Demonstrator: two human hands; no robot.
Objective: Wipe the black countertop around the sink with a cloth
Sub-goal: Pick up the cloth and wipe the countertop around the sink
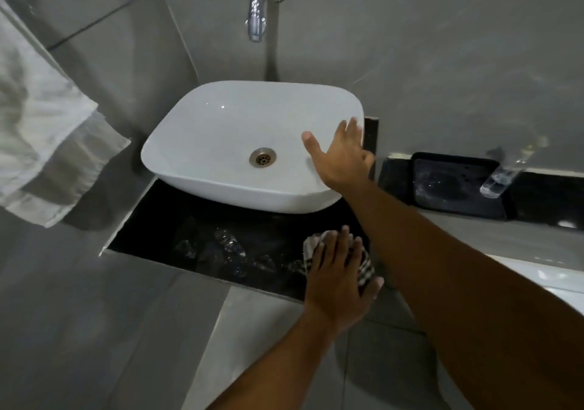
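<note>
A white basin [221, 131] stands on the black countertop [177, 236], which shows wet streaks in front of the basin. My left hand [338, 277] presses flat on a black-and-white striped cloth [365, 267] at the front right of the countertop, close to its front edge. Most of the cloth is hidden under the palm. My right hand [341, 153] rests on the basin's right rim with fingers spread and nothing in it.
A chrome tap [257, 11] sticks out of the grey tiled wall above the basin. A white towel [41, 144] hangs at the left. A black tray [455, 185] and a clear fitting [499, 179] sit on the ledge to the right.
</note>
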